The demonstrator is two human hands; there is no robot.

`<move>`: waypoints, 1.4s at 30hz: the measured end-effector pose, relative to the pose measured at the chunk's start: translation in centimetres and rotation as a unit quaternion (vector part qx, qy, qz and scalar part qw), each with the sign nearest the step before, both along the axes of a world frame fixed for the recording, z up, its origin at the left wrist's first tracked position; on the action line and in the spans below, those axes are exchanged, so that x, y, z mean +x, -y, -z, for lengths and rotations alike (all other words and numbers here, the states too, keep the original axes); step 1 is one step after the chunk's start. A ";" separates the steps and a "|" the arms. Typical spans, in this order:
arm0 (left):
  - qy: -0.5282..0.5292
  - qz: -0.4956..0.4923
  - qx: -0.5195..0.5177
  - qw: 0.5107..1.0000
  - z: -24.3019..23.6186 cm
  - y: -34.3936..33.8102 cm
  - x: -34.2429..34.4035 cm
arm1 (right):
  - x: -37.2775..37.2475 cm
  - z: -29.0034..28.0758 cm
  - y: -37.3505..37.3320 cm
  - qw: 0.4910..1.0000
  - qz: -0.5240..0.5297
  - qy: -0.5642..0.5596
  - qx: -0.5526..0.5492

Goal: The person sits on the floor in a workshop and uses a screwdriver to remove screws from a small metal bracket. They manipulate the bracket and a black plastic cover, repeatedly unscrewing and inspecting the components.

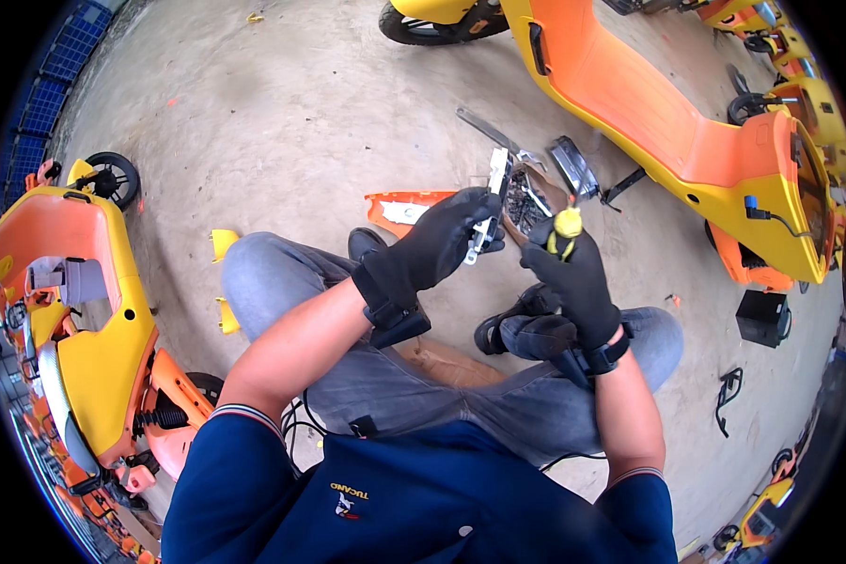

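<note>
My left hand [446, 235], in a black glove, grips a long, narrow silver-white metal part [498, 167] held upright in front of me. Beside it, my gloved right hand [569, 277] is closed on a yellow-handled screwdriver [567, 224], its tip pointing away from me. Just beyond both hands a brown tray [553, 186] holds several small dark fasteners, partly hidden by the hands. A dark metal bar [482, 125] and a black rectangular part [571, 166] lie past it. An orange panel with a white piece on it [383, 211] rests left of my left hand.
A yellow-orange scooter [649, 113] stands ahead and right, another [85, 310] at my left. A black box [761, 318] and black bracket [728, 399] lie right on the concrete floor. Yellow pieces [225, 245] lie by my left knee; blue crates [61, 66] line the upper left.
</note>
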State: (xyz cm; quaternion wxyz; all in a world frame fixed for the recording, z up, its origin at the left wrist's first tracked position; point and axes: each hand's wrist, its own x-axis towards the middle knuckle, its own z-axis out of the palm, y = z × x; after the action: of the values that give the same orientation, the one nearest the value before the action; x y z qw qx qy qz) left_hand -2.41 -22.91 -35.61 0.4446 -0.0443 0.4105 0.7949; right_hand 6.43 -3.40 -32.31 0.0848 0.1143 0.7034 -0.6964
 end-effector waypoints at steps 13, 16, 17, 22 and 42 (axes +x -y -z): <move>-0.439 0.083 -0.093 0.890 0.3 0.1 1.9 | -0.4 -0.2 2.2 0.981 -0.007 -0.076 0.177; -0.137 0.063 -0.007 0.989 0.3 -0.5 1.6 | -0.4 -0.1 2.2 0.976 -0.008 -0.094 0.195; 0.018 0.049 0.034 0.998 0.2 -0.7 1.6 | -0.4 0.0 2.1 0.975 -0.016 -0.090 0.202; -0.022 0.082 0.003 0.996 0.8 -1.0 1.6 | -0.3 0.7 1.4 0.967 -0.038 -0.126 0.218; -0.052 0.119 -0.056 0.990 1.5 -0.2 1.3 | -0.7 1.1 1.0 0.933 -0.073 -0.191 0.298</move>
State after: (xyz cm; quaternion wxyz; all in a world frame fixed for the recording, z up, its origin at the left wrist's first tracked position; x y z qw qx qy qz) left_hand -1.06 -22.68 -37.12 0.5111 0.0219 0.4790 0.7133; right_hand 5.75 -4.37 -33.41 -0.0380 -0.0522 0.8880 -0.4553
